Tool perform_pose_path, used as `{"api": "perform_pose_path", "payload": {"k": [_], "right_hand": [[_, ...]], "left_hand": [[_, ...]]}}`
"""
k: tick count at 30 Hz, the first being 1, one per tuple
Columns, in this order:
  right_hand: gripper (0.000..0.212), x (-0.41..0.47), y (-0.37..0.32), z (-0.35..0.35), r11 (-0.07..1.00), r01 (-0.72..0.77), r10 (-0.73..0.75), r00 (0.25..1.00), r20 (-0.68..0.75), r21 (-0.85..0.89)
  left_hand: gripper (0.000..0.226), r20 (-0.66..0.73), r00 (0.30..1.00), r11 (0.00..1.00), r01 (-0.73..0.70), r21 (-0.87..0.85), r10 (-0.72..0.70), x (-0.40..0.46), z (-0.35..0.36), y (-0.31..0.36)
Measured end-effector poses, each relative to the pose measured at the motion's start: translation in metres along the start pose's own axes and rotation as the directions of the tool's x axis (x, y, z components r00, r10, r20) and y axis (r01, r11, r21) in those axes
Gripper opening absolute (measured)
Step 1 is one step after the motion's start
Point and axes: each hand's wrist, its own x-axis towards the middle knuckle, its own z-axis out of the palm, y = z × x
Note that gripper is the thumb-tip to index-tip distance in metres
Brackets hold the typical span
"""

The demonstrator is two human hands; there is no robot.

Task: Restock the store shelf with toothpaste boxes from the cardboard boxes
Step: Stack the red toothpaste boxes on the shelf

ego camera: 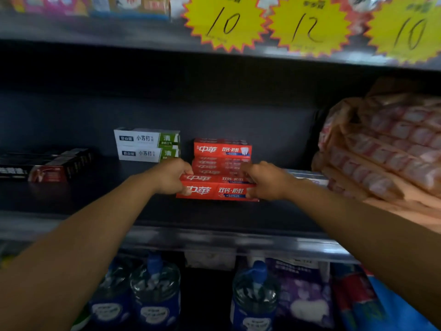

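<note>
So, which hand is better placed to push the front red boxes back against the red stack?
Neither alone: left hand and right hand each grip one end of the front red boxes.

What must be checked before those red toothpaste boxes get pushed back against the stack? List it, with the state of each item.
1. Left hand grips the left end of the held red toothpaste boxes: ok.
2. Right hand grips their right end: ok.
3. Held boxes level, printed fronts facing out: ok.
4. Lined up with the red toothpaste stack behind: ok.
5. Free of the white-and-green toothpaste boxes to the left: ok.
6. Bottom box resting flat on the dark metal shelf: cannot tell.
</note>
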Motion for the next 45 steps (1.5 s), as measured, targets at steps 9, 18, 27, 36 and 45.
{"api": "perform_pose_path", "payload": {"k": [9, 18, 27, 36, 45], "right_hand": [[0.042, 0.028, 0.007, 0.028, 0.999, 0.004, -0.003, 1.000, 0.023, -0.051], [0.049, 0.036, 0.004, 0.031, 0.986, 0.029, -0.038, 0.998, -0.053, -0.166], [0.044, 0.044, 0.004, 0.036, 0.982, 0.012, -0.024, 0.998, -0.062, -0.187], [0.046, 0.041, 0.003, 0.035, 0.987, 0.011, -0.020, 0.998, -0.051, -0.163], [0.048, -0.011, -0.020, 0.004, 0.985, 0.016, -0.036, 0.993, -0.114, -0.174]], "left_hand": [[0.029, 0.031, 1.000, 0.999, -0.002, 0.043, 0.001, 0.035, 0.023, -0.019], [0.047, -0.058, 0.997, 0.996, 0.048, 0.079, -0.044, 0.042, 0.020, -0.029], [0.055, -0.095, 0.994, 0.993, 0.067, 0.099, -0.057, 0.049, 0.023, -0.025], [0.049, -0.092, 0.995, 0.990, 0.053, 0.133, -0.041, 0.044, 0.019, -0.017], [0.061, -0.134, 0.991, 0.990, -0.006, 0.142, 0.025, -0.019, -0.006, 0.023]]}}
